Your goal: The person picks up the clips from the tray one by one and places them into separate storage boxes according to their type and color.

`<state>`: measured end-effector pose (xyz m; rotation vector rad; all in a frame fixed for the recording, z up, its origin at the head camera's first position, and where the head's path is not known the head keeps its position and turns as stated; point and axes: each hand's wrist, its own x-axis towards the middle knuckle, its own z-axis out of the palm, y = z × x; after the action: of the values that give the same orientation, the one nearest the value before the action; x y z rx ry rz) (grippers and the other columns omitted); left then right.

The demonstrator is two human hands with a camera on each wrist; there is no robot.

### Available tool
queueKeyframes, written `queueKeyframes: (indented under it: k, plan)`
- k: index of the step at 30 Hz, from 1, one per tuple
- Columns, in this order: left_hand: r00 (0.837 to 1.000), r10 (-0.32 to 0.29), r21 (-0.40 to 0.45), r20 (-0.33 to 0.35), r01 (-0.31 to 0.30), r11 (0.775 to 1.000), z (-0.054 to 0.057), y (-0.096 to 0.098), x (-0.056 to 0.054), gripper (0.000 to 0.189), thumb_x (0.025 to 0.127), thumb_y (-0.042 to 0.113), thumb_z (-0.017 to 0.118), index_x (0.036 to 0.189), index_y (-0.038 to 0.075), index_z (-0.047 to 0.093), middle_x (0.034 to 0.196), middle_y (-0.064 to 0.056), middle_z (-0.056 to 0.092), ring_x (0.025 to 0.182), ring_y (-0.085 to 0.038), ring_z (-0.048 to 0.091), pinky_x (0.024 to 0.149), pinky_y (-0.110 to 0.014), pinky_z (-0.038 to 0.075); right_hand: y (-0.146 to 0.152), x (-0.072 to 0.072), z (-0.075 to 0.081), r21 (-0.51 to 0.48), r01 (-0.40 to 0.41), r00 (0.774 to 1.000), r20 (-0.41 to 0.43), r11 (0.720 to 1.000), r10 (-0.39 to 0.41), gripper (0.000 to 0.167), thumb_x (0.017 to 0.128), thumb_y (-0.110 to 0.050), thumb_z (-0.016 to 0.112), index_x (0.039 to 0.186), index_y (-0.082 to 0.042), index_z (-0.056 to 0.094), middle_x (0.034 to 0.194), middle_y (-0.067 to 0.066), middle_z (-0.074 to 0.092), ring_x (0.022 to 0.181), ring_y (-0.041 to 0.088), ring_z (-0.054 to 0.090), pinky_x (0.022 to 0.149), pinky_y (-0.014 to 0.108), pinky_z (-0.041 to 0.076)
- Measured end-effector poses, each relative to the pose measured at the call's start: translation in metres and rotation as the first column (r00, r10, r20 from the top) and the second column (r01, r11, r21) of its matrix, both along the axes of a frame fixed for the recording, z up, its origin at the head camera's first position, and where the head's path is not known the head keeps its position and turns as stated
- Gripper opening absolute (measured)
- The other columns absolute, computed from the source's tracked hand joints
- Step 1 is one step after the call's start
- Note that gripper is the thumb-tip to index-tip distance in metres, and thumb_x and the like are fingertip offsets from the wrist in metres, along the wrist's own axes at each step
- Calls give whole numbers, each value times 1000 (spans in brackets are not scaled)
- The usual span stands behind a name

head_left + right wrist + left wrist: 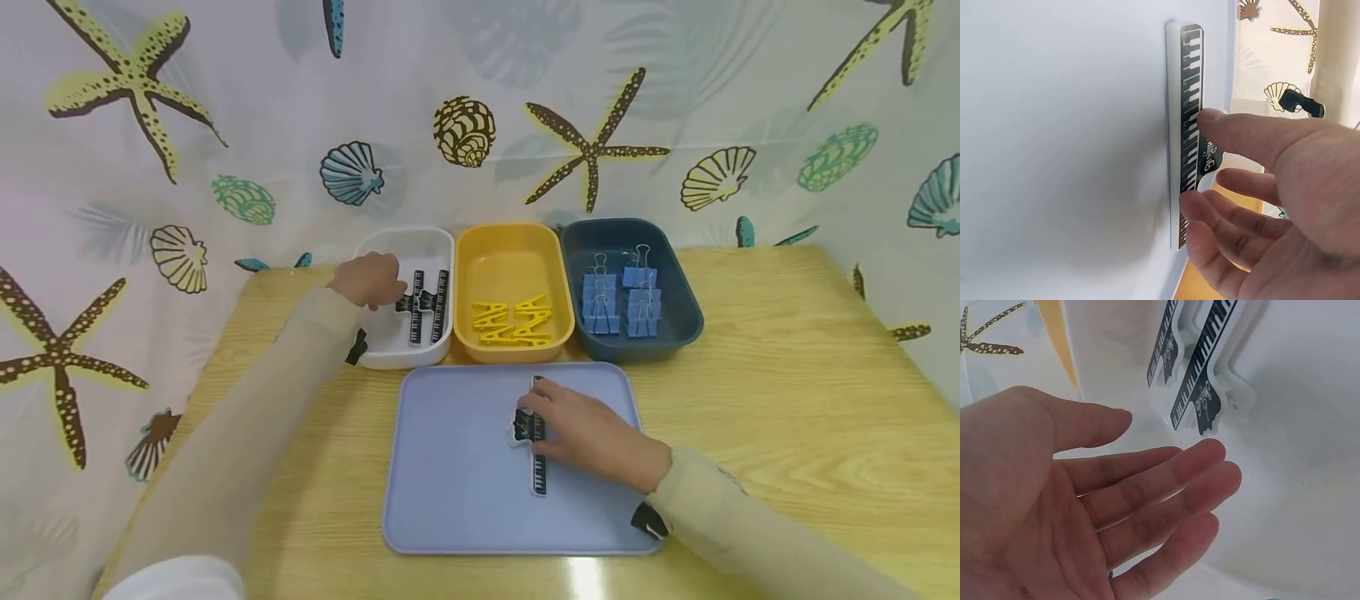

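On the light blue tray (457,467) lies a long black-and-white clip with a piano-key pattern (539,475), its black "Music" tab to the left. My right hand (588,433) is over this clip, thumb and fingertips spread along its length and touching or very near it; the right wrist view shows them at the clip's (1191,81) edge. My left hand (369,279) is at the white bin (390,358), fingers loosely extended and holding nothing. Two similar piano-key clips (1207,362) lie in that bin, just beyond its fingertips.
Right of the white bin stands a yellow bin (513,242) with several yellow clothespins (495,315). Beside it, a dark blue bin (686,321) holds several blue binder clips (643,312). A shell-patterned cloth (405,83) hangs behind the wooden table (787,375).
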<state>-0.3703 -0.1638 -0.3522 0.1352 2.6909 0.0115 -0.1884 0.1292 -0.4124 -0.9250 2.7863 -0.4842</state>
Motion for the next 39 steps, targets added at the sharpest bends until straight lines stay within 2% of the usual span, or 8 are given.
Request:
queueKeyframes:
  k: [5, 11, 16, 21, 29, 39]
  plan:
    - [999, -37, 0, -16, 37, 999, 0, -1, 1, 33, 99, 31, 45, 109, 4, 61, 91, -10, 67, 77, -23, 61, 64, -35, 47, 3, 1, -2, -5, 9, 1000, -11, 1000, -9, 47, 78, -24, 80, 120, -12, 62, 117, 6, 59, 94, 13, 62, 81, 34, 56]
    - [993, -91, 15, -75, 93, 996, 5, -1, 14, 31, 98, 30, 46, 103, 3, 62, 92, -10, 64, 77, -23, 57, 65, -36, 47, 6, 2, -2, 1, -7, 1000, -29, 1000, 7, 47, 77, -25, 81, 119, -11, 63, 114, 5, 60, 94, 13, 63, 81, 33, 56]
    - [986, -125, 23, -113, 128, 992, 10, 1, 22, 30, 97, 28, 46, 91, 4, 63, 79, -8, 60, 69, -21, 55, 59, -33, 44, 10, 2, -2, -12, -7, 999, -51, 1000, 6, 48, 77, -24, 81, 119, -10, 63, 111, 4, 60, 93, 12, 62, 80, 32, 56]
    - [982, -147, 45, -119, 154, 987, 13, 4, 31, 30, 97, 27, 46, 86, 5, 63, 73, -6, 56, 65, -21, 54, 55, -31, 41, 14, 2, -3, -21, 6, 999, -40, 1000, -7, 47, 77, -22, 81, 119, -10, 63, 111, 3, 61, 94, 13, 63, 82, 33, 56]
    - [977, -161, 51, -137, 169, 984, 20, 10, 44, 30, 98, 30, 46, 85, 7, 61, 73, -4, 56, 65, -20, 53, 54, -29, 39, 20, -1, -2, -9, 58, 998, 1, 998, -58, 48, 78, -24, 79, 122, -13, 63, 115, 2, 61, 99, 13, 62, 87, 33, 55]
    - [971, -194, 73, -139, 206, 976, 27, 14, 60, 31, 97, 32, 48, 74, 11, 55, 63, 1, 48, 58, -17, 49, 49, -27, 35, 29, -5, -2, -8, 63, 998, -13, 998, -63, 47, 79, -26, 79, 121, -10, 63, 117, 4, 62, 104, 18, 63, 90, 37, 54]
